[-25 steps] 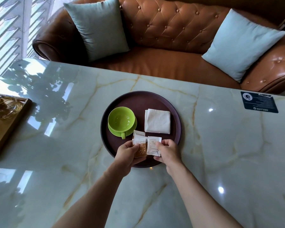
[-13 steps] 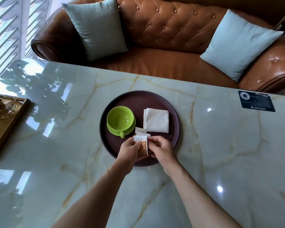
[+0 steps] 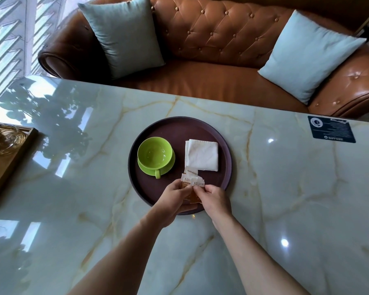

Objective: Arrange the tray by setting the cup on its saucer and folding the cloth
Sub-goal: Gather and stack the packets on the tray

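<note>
A round dark brown tray (image 3: pixel 226 169) lies in the middle of the marble table. On its left half a lime green cup (image 3: pixel 155 153) stands upright on its matching saucer (image 3: pixel 168 167), handle toward me. A white cloth (image 3: pixel 201 154) lies folded into a square on the tray's right half. Over the tray's near edge my left hand (image 3: pixel 175 196) and my right hand (image 3: pixel 215 198) together pinch a small stack of sachets (image 3: pixel 193 182), white-topped with brown lower halves. One more sachet (image 3: pixel 191 172) lies just beyond them, touching the cloth's near corner.
A wooden tray (image 3: pixel 11 158) with glassware sits at the table's left edge. A dark blue card (image 3: pixel 331 128) lies at the far right corner. Behind the table stands a brown leather sofa (image 3: pixel 211 50) with two pale blue cushions.
The sachets were held side by side a second ago. My hands have since brought them together into one overlapping stack and stayed over the tray's near edge. Cup and cloth have not moved.
</note>
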